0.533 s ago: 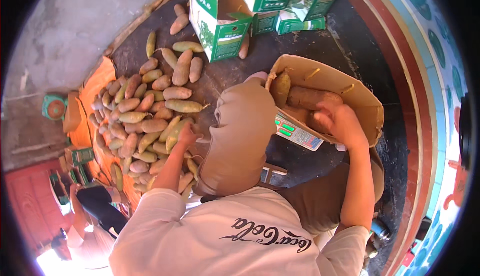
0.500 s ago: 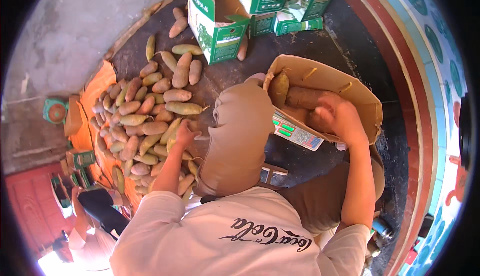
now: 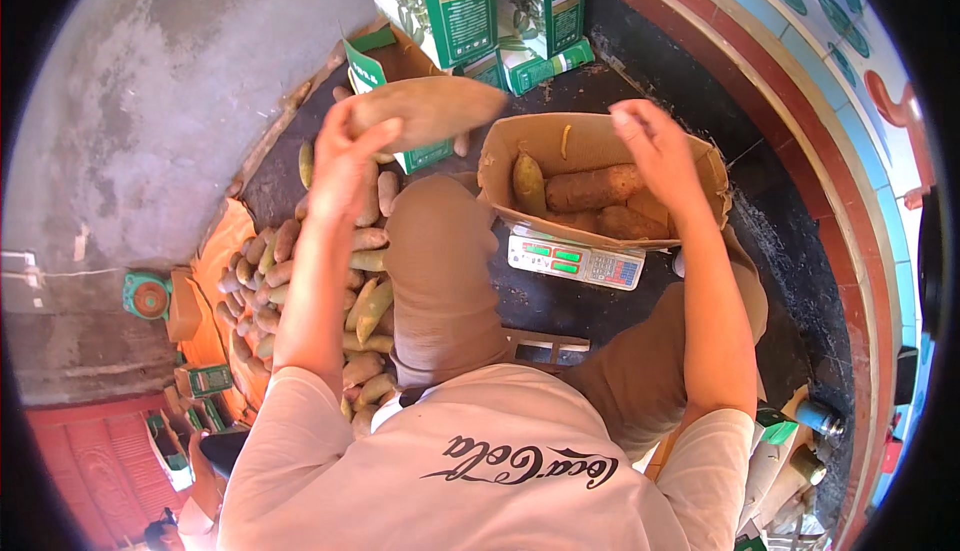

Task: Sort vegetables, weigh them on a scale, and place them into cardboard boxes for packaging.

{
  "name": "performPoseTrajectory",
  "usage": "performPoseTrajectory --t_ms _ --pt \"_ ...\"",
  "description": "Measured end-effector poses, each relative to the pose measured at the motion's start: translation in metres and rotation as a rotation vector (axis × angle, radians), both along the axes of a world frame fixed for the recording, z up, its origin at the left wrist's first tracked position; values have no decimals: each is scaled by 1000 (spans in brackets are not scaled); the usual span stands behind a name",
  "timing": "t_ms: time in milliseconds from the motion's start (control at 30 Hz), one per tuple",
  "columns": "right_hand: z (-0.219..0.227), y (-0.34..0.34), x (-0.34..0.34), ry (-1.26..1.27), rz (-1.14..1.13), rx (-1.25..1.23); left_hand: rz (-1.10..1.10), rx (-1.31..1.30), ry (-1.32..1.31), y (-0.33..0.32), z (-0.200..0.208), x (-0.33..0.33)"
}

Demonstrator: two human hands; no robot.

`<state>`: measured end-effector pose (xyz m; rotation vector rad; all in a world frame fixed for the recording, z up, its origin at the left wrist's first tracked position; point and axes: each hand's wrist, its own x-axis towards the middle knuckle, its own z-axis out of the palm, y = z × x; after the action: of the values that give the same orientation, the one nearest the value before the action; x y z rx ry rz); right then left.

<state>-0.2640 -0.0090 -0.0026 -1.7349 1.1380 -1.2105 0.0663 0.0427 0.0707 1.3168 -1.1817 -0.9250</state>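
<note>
A large, long brown tuber (image 3: 440, 109), blurred by motion, is in my left hand (image 3: 345, 156), raised above the heap. My fingers wrap round its left end. Over the far right rim of the open cardboard box (image 3: 515, 213), my right hand (image 3: 650, 141) hovers with its fingers apart and nothing in them. Inside the box lie a greenish tuber (image 3: 528, 181) at the left and several brown tubers (image 3: 592, 188). The box rests on a digital scale (image 3: 575, 259) with lit green displays. Left of my knee, a heap of brown and greenish tubers (image 3: 275, 276) is spread out.
An open green-and-white carton (image 3: 425, 156) stands beyond the heap, partly hidden by the held tuber. Stacked cartons (image 3: 462, 21) rise at the far side. Orange sheeting (image 3: 205, 321) lies under the heap. A low stool (image 3: 545, 343) shows between my knees; a blue flask (image 3: 818, 418) stands at right.
My left hand has lifted a tuber from the heap, up and away. My right hand has come out of the box to its far rim, with its fingers apart. The view has shifted.
</note>
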Motion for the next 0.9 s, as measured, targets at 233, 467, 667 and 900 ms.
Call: performPoseTrajectory --t_ms 233,467,667,900 --pt "10 13 -6 -323 168 443 -282 132 212 -19 -20 -105" --pt "17 7 -38 -173 33 386 -496 377 24 -25 -43 -113" --pt "11 19 -41 853 -250 -32 -375 132 38 -17 -29 -85" --pt "11 3 -46 729 -350 27 -78 23 5 -3 -26 -4"
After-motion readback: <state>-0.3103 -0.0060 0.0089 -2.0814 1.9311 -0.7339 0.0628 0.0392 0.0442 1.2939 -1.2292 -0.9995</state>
